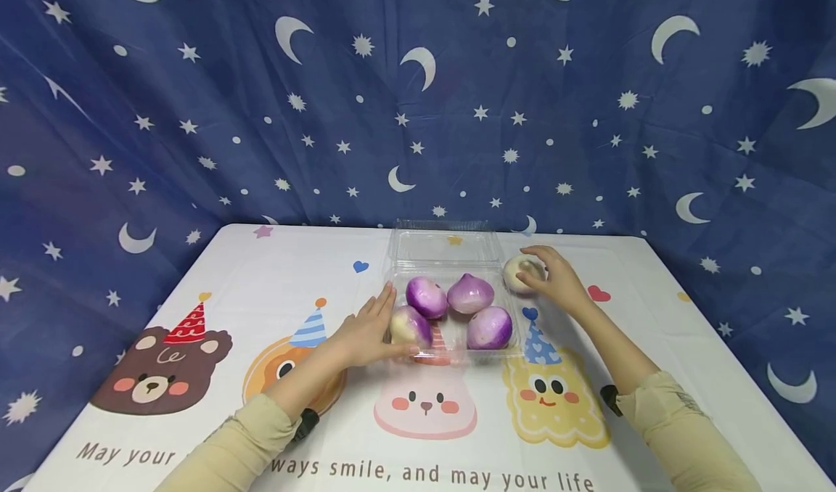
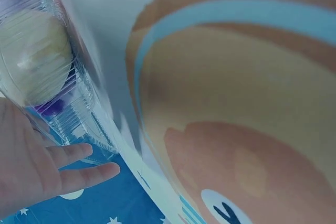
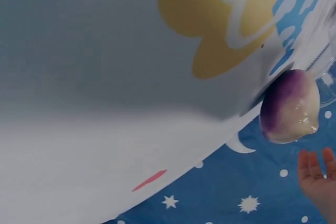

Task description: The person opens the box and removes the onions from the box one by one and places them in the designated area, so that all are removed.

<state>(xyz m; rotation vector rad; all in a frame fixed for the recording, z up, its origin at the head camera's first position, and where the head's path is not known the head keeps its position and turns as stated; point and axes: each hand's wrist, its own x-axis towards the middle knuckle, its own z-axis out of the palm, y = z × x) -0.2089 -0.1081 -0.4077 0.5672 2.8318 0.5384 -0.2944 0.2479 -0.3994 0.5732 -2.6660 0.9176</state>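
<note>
A clear plastic clamshell box (image 1: 446, 267) sits on the table with its lid raised at the back. Inside are several glossy purple-and-white onions, among them one with a pointed tip (image 1: 470, 294). My left hand (image 1: 369, 336) lies along the box's left side, fingers straight and thumb at the front edge. The left wrist view shows a pale onion (image 2: 34, 59) through the ribbed wall, above the spread fingers. Outside the box, at its back right corner, is another onion (image 3: 291, 106). My right hand (image 1: 555, 278) reaches around it, fingertips a little apart from it in the right wrist view.
A white tablecloth (image 1: 313, 260) printed with cartoon faces, hearts and lettering covers the table. Behind hangs a dark blue curtain (image 1: 457, 180) with moons and stars, close to the table's back edge and the raised lid.
</note>
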